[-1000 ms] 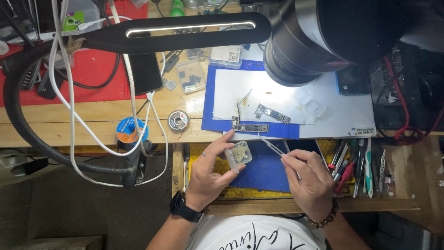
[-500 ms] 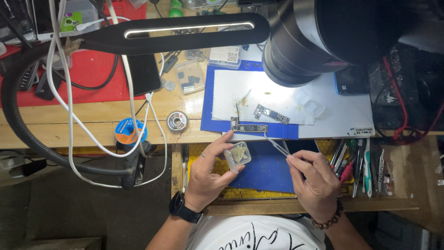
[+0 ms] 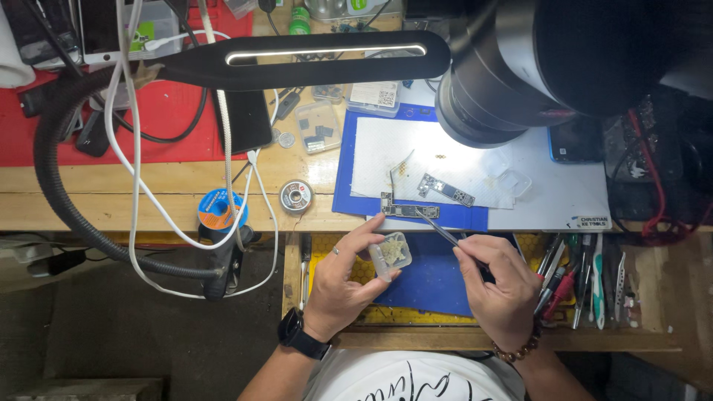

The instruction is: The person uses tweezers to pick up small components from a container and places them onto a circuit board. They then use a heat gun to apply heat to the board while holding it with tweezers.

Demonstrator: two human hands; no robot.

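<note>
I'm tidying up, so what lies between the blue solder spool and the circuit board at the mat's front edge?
In the head view, a small round metal tin sits between the blue solder spool and the circuit board.

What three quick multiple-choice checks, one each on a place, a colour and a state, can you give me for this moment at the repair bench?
1. Where is the small clear plastic box?
A. On the red mat
B. In the left hand, above the blue mat in the drawer
C. Under the lamp head

2. What colour is the mat under the white paper towel?
A. Blue
B. Green
C. Black

3. How does the right hand stand?
A. Flat and empty
B. Closed on a pair of tweezers whose tip is at the circuit board on the mat's edge
C. Gripping a screwdriver

Answers:
1. B, the box sits between the left thumb and fingers.
2. A, a blue border shows around the towel.
3. B, the thin tool runs from its fingers to the board.
</note>
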